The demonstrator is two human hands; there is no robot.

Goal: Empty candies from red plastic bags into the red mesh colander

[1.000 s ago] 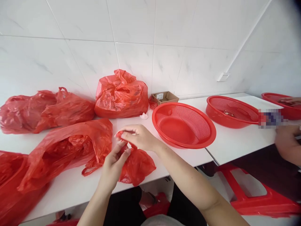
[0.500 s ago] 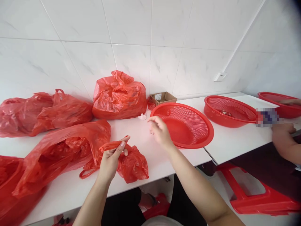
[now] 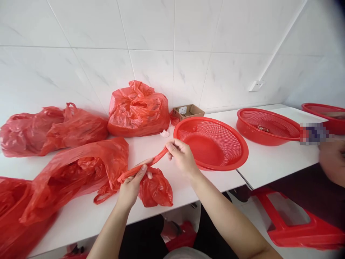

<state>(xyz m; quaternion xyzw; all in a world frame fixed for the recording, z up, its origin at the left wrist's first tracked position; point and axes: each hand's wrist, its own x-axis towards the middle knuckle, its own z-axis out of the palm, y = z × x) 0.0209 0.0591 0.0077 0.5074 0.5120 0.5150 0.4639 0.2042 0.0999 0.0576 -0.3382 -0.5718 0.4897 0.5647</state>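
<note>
A small red plastic bag (image 3: 157,187) hangs from my left hand (image 3: 134,181), its bunched body low over the white table near the front edge. My left thumb presses the gathered plastic against the fingers. With thumb and fingertips, my right hand (image 3: 181,155) pinches the far end of the twisted strip, stretched between both hands. Just behind my right hand stands a red perforated basin (image 3: 208,144), with nothing visible inside. Left of my left hand lies a larger open red bag (image 3: 78,172), crumpled plastic showing in its mouth.
Full red bags (image 3: 138,111) stand along the tiled wall. A small cardboard box (image 3: 188,110) sits behind the basin. Another red basin (image 3: 268,126) holds a few small items. At the right, a person's arm (image 3: 332,160) rests near a red stool (image 3: 299,219).
My right hand, free half a second ago, has come down to the left and taken the strip's end. The strip is now drawn out between my hands. The person's arm at right has shifted.
</note>
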